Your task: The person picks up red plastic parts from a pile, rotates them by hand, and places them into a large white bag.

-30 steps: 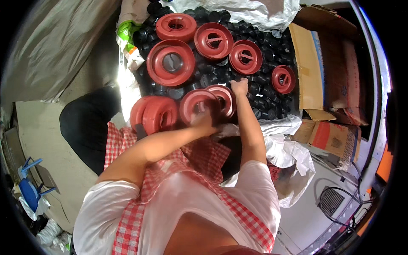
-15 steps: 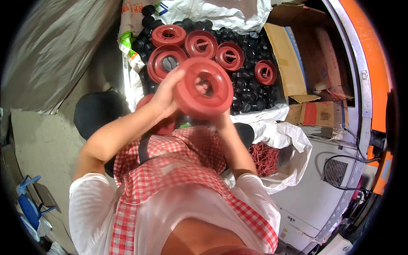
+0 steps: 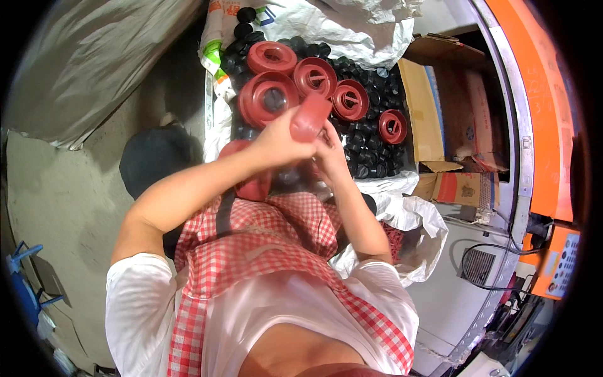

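Note:
My left hand (image 3: 281,139) is closed round a red plastic ring (image 3: 312,117), which is turned nearly edge-on above my lap. Against its right and lower side, my right hand (image 3: 331,154) has its fingers bent in; part of its grip is hidden. Just beyond my hands, several similar red rings, one with a dark centre (image 3: 270,98) and one with a crossbar (image 3: 315,78), lie on a heap of black round caps (image 3: 367,141). More red plastic pieces (image 3: 254,186) rest below my left forearm, partly covered by it.
A white woven sack (image 3: 361,31) lines the heap's far edge. To the right stand an open cardboard box (image 3: 422,113) and a grey machine cabinet (image 3: 433,276). A white bag (image 3: 427,235) with red scraps sits by my right elbow. A blue stool (image 3: 28,283) is at lower left.
The red ring has tipped from showing its open face to nearly edge-on. My right hand, earlier mostly behind it, now shows at its side. The whole view has shifted slightly.

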`<state>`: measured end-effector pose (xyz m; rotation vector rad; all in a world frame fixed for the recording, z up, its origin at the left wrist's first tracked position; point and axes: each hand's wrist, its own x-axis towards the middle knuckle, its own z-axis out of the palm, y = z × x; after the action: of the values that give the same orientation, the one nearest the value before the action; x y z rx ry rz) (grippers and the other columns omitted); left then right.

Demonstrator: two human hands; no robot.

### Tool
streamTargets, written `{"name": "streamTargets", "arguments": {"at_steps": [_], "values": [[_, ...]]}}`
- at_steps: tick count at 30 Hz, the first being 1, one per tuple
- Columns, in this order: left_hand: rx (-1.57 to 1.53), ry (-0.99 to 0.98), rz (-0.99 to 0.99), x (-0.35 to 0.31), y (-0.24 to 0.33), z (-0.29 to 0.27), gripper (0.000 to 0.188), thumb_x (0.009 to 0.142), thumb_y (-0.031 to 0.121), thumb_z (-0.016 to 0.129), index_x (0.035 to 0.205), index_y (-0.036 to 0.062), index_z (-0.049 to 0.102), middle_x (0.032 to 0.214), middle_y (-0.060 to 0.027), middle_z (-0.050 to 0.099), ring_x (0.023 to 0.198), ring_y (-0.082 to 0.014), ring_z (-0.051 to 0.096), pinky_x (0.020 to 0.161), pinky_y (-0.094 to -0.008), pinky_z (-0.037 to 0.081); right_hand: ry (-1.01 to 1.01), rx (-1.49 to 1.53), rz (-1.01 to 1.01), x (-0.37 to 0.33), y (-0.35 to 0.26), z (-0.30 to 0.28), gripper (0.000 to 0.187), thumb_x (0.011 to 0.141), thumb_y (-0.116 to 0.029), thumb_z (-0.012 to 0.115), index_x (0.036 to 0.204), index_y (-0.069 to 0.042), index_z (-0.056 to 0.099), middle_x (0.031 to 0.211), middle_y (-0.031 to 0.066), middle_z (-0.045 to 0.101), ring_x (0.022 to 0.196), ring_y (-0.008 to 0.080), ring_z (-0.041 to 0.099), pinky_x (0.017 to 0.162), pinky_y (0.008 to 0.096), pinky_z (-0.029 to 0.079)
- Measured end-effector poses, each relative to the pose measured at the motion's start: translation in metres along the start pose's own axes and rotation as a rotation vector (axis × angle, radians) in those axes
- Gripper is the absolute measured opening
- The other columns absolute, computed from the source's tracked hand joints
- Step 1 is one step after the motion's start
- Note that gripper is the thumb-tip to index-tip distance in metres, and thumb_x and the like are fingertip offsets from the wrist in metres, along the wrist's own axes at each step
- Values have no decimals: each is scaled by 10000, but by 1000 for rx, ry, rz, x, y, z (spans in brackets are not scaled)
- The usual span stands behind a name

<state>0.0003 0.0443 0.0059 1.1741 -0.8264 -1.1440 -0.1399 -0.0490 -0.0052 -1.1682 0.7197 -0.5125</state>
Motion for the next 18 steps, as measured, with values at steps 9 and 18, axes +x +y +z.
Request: {"name": "streamTargets", "arguments": {"at_steps": [9, 18], "values": [[-474, -212, -213, 8, -6, -10, 542, 756, 77, 689, 1255, 66, 479, 1119, -44, 580, 997, -136, 570, 869, -312, 478, -284, -987, -546, -7, -19, -16, 519, 716, -48, 679, 1211, -57, 522, 1221, 125, 519, 1088, 236, 537, 843, 342, 483], [148, -65, 193, -1, -23, 5, 669, 663, 240, 787, 1244, 53, 514, 1064, -91, 639, 952, -144, 604, 846, -315, 473, -80, -2, 384, -4, -22, -15, 450, 850, -166, 618, 1250, -30, 464, 1190, 109, 541, 1015, 187, 582, 767, 298, 526]]}}
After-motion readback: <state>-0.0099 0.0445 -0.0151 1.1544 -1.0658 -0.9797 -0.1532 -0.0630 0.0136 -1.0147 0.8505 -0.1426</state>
